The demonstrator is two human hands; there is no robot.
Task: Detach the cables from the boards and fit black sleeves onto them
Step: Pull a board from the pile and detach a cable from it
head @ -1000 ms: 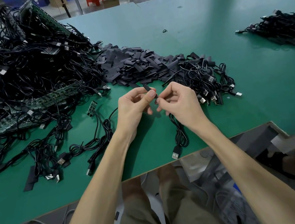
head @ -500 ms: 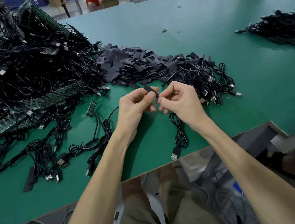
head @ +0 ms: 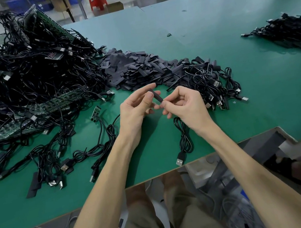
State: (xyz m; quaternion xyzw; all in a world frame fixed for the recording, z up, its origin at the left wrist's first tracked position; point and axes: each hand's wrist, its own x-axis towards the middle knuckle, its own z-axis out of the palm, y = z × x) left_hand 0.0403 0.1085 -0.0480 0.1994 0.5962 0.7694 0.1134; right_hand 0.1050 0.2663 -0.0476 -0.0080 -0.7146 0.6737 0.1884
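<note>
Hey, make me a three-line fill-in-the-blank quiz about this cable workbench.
1. The left hand pinches a short black ____.
2. The cable running from the right hand ends in a ____ plug.
3. The table top is coloured ____.
Missing words: sleeve; USB; green.

Factory assembly floor, long green workbench [head: 208, 14], heaped cables [head: 29, 74] (boards tangled in), cartons [head: 114, 6] behind.
</note>
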